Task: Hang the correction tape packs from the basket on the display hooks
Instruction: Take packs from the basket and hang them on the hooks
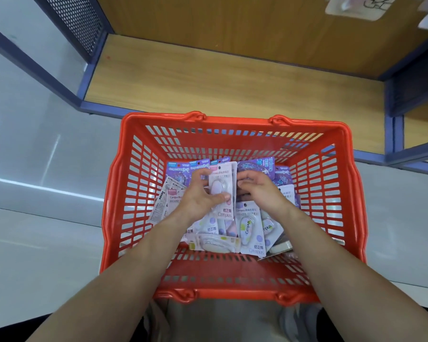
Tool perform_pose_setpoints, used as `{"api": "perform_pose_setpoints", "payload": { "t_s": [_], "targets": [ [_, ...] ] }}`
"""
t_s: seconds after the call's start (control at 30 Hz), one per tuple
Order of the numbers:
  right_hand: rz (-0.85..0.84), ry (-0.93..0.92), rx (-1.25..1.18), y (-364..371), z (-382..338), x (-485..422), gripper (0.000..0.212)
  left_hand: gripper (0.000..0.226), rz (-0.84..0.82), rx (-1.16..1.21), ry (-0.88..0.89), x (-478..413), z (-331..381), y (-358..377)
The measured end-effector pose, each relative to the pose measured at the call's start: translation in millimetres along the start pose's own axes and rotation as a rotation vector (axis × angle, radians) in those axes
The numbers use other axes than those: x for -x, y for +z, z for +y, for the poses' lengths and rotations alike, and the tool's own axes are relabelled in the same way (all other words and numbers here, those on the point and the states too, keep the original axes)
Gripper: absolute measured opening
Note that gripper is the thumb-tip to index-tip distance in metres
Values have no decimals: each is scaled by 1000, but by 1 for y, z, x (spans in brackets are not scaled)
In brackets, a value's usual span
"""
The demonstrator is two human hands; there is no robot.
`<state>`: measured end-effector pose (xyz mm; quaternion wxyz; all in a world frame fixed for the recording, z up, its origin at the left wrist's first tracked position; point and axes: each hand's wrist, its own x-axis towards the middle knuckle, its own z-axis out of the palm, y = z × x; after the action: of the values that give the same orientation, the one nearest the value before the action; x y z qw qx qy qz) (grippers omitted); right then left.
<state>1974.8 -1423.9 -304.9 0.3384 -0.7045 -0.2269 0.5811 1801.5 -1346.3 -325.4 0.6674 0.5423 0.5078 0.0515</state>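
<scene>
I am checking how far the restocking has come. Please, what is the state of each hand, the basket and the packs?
basket, on the floor in front of the shelf.
held pack, upright over the heap, not yet hung.
other packs, lying heaped in the basket.
left hand, grips the held pack, thumb across its front.
right hand, fingers curled beside the held pack; grip unclear.

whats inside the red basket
A loose pile of correction tape packs, white and purple. The left hand grips one pack above it, the right hand beside. Both hands cover the packs under them; the floor of the basket is mostly hidden.
</scene>
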Motion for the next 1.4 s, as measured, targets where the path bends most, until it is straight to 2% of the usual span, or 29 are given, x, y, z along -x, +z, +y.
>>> {"api": "perform_pose_setpoints", "payload": {
  "t_s": [0.17,0.33,0.5,0.63,0.8,0.9,0.97,1.03,1.13,1.3,1.4],
  "targets": [
    [-78,15,25,-17,3,15,27,97,30,-40,-54,2,3,7],
    [22,19,114,-28,15,30,40,83,45,-93,-50,2,6,17],
    [67,84,210,-31,34,37,64,71,28,-51,-34,4,8,23],
    [80,58,268,-26,35,34,51,49,-32,-17,-43,4,5,28],
    [45,64,321,-28,32,32,56,47,35,11,-57,0,9,20],
    [79,51,211,-32,31,33,39,43,79,49,-69,0,11,4],
    [128,7,113,-36,25,37,30,44,110,33,-57,3,10,-8],
    [165,-43,19,-38,13,39,32,47,117,-5,-27,9,9,-14],
    [130,-91,-61,-40,0,38,30,48,95,-63,-11,22,10,-9],
    [124,-91,-7,-18,-1,35,27,57,60,-110,-123,36,20,12],
    [163,-71,24,-6,1,34,23,66,-50,-43,-160,38,19,13]
  ]
}}
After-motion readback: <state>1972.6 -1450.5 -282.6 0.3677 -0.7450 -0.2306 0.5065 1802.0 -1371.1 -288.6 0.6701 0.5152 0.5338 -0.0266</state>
